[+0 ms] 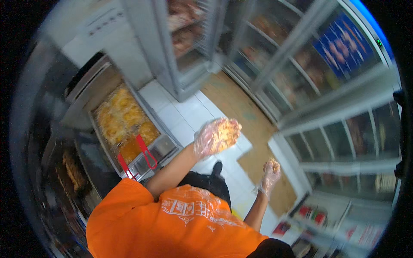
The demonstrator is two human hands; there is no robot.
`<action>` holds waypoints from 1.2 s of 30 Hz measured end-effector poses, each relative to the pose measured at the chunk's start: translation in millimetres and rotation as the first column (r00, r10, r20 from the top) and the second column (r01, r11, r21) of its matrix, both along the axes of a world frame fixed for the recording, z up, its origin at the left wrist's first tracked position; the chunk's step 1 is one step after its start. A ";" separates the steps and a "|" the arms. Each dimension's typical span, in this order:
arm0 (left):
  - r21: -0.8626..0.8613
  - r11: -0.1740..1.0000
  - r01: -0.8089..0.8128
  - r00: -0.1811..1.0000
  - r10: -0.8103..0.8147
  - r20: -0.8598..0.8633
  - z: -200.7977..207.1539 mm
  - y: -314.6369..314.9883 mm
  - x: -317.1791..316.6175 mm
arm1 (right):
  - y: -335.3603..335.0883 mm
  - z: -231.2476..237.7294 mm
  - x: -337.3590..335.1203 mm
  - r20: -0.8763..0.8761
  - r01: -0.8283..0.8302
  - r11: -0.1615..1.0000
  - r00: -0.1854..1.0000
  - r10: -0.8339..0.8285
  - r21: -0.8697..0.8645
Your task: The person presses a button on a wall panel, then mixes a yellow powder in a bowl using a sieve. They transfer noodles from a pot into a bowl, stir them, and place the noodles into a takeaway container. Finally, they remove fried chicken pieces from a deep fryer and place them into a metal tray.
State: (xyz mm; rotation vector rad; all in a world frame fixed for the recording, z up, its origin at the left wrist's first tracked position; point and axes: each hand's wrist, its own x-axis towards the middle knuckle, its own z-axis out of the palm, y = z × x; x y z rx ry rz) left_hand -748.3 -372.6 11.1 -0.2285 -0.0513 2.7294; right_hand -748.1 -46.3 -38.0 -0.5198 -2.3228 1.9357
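My left hand (pixel 218 136) is stretched out over the floor, in a clear plastic glove smeared with yellowish, crumbly coating. Its fingers look extended, and I see no separate piece held in it. Lower and to the right, my right hand (pixel 269 175) also wears a clear glove. Its fingers are curled in, with the same coating on their tips; anything inside them is hidden. To the left of my left hand is a deep fryer (pixel 162 148), where battered pieces (pixel 124 107) cook in bubbling oil. Two red basket handles (pixel 146 151) rise from its near end.
Glass-door refrigerators (pixel 275 56) line the far right, with another fridge (pixel 172 64) holding what looks like raw meat ahead. Browned food (pixel 74 172) lies on a rack at the left. White tiles (pixel 176 116) and brown flooring (pixel 232 101) cover the ground. A shelf (pixel 335 215) stands lower right.
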 end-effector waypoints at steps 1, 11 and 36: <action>-0.034 0.997 -0.074 0.997 0.074 0.014 3.3 -11.8 4.3 | -18.0 2.9 -33.9 0.009 -0.069 0.997 0.998 0.069 0.023; -0.219 0.660 -0.719 0.679 0.734 -0.019 43.8 -76.7 100.7 | -350.0 117.0 -213.9 -0.393 -0.784 0.431 0.261 0.882 0.447; -0.302 -0.673 -0.675 -0.698 0.715 -0.035 91.5 -208.3 53.2 | -1290.6 250.0 -323.9 -0.402 -0.370 0.338 -0.110 0.909 0.866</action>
